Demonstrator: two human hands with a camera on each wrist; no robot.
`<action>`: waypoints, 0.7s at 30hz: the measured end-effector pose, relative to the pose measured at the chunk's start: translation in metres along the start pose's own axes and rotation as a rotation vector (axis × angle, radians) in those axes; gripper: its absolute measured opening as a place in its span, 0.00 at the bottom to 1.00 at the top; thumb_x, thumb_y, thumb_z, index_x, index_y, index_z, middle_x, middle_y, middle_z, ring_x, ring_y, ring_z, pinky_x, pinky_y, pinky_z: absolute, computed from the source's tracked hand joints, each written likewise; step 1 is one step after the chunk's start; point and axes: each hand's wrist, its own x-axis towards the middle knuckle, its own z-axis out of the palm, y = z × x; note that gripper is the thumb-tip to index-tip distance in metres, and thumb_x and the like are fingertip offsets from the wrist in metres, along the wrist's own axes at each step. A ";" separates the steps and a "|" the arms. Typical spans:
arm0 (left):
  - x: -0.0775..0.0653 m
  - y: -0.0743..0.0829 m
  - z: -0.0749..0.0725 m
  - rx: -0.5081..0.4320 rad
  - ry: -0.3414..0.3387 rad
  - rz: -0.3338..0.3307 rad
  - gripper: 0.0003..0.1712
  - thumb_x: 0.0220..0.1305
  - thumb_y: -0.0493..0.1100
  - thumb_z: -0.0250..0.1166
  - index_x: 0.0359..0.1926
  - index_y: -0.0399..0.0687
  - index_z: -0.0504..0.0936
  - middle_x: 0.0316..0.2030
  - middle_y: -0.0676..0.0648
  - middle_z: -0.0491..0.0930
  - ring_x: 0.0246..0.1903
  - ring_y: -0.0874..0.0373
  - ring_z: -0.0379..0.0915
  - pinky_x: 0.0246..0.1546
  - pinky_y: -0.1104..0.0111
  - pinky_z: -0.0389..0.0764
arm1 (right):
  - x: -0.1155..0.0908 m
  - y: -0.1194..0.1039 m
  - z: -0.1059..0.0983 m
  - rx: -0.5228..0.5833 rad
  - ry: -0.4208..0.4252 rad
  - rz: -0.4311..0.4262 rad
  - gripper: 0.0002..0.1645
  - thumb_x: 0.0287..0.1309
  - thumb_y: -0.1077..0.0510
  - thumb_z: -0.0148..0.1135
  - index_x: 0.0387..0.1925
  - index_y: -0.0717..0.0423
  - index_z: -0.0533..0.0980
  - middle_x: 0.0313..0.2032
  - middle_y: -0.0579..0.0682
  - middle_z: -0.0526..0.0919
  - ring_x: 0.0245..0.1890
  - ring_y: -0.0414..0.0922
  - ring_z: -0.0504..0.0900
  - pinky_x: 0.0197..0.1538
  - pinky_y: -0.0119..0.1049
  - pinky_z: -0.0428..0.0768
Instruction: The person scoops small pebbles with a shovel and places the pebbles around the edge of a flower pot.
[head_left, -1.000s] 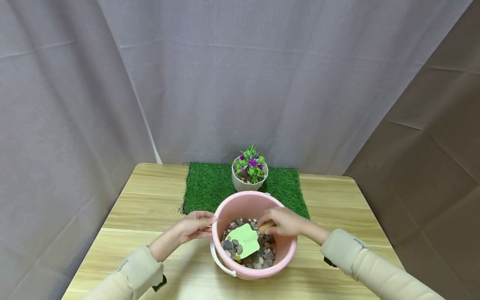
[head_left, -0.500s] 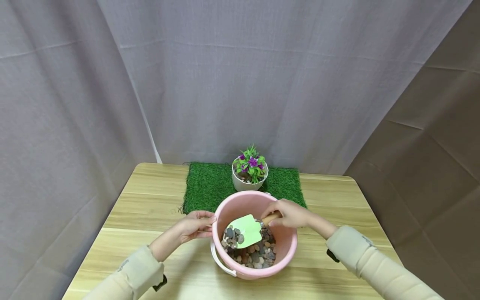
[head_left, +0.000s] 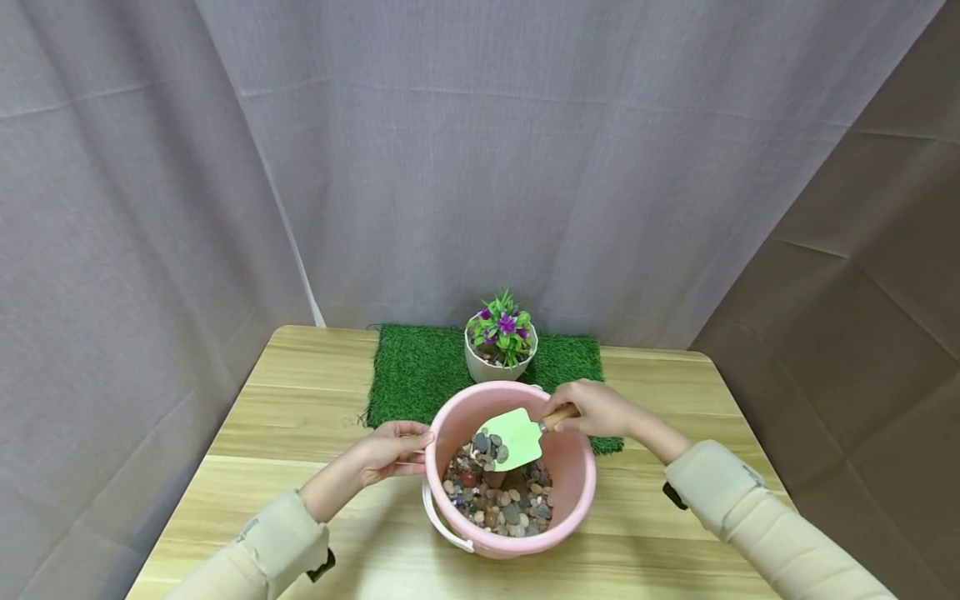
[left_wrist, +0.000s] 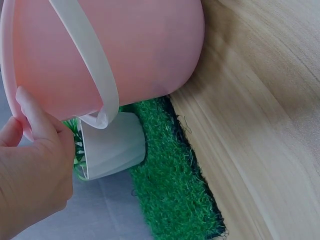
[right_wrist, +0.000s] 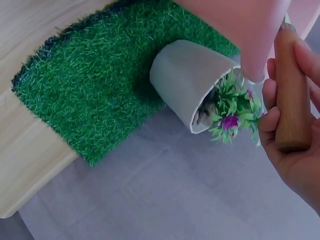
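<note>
A pink bucket (head_left: 576,508) stands on the table with pebbles (head_left: 517,508) covering its bottom. At its left rim my left hand (head_left: 390,454) pinches the edge, thumb on one side and fingers on the other, as the left wrist view also shows. My right hand (head_left: 592,408) grips the wooden handle (right_wrist: 292,95) of a small trowel. The trowel's light green blade (head_left: 517,437) is inside the bucket's mouth, above the pebbles, with a small heap of stones (head_left: 489,448) on its tip end. A white bucket handle (head_left: 446,521) hangs down on the left side.
Behind the bucket a white flowerpot (head_left: 495,367) with a purple-flowered plant (head_left: 504,325) stands on a green turf mat (head_left: 416,367). The wooden table (head_left: 300,417) extends to both sides. Grey curtain (head_left: 480,167) hangs behind the table.
My right hand has lifted the trowel up and to the right from the pebbles, with stones on its blade. My left hand stays on the bucket rim.
</note>
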 end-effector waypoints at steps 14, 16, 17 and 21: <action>0.000 0.002 0.000 0.007 0.007 -0.007 0.19 0.67 0.35 0.55 0.55 0.28 0.67 0.26 0.52 0.78 0.25 0.66 0.78 0.35 0.74 0.88 | -0.005 0.011 -0.009 0.192 -0.021 0.093 0.12 0.51 0.65 0.66 0.40 0.62 0.81 0.36 0.53 0.85 0.31 0.35 0.78 0.36 0.25 0.83; 0.000 0.002 0.000 0.008 0.003 -0.005 0.19 0.67 0.35 0.55 0.55 0.28 0.67 0.26 0.52 0.77 0.25 0.66 0.77 0.36 0.74 0.88 | -0.005 0.014 -0.009 0.253 -0.019 0.091 0.12 0.51 0.65 0.66 0.40 0.64 0.81 0.36 0.55 0.85 0.29 0.33 0.77 0.34 0.25 0.83; 0.000 0.002 0.000 0.009 0.002 -0.004 0.19 0.67 0.35 0.55 0.54 0.28 0.68 0.26 0.52 0.77 0.25 0.66 0.77 0.36 0.74 0.88 | -0.006 0.016 -0.009 0.275 -0.017 0.093 0.12 0.51 0.65 0.66 0.40 0.64 0.81 0.35 0.55 0.85 0.29 0.33 0.76 0.33 0.25 0.82; 0.000 0.001 0.001 0.006 0.003 -0.006 0.18 0.66 0.35 0.56 0.54 0.28 0.68 0.26 0.52 0.77 0.25 0.66 0.77 0.36 0.75 0.88 | -0.007 0.023 -0.014 0.327 -0.007 0.077 0.13 0.52 0.66 0.65 0.41 0.67 0.80 0.34 0.57 0.85 0.27 0.32 0.74 0.29 0.25 0.81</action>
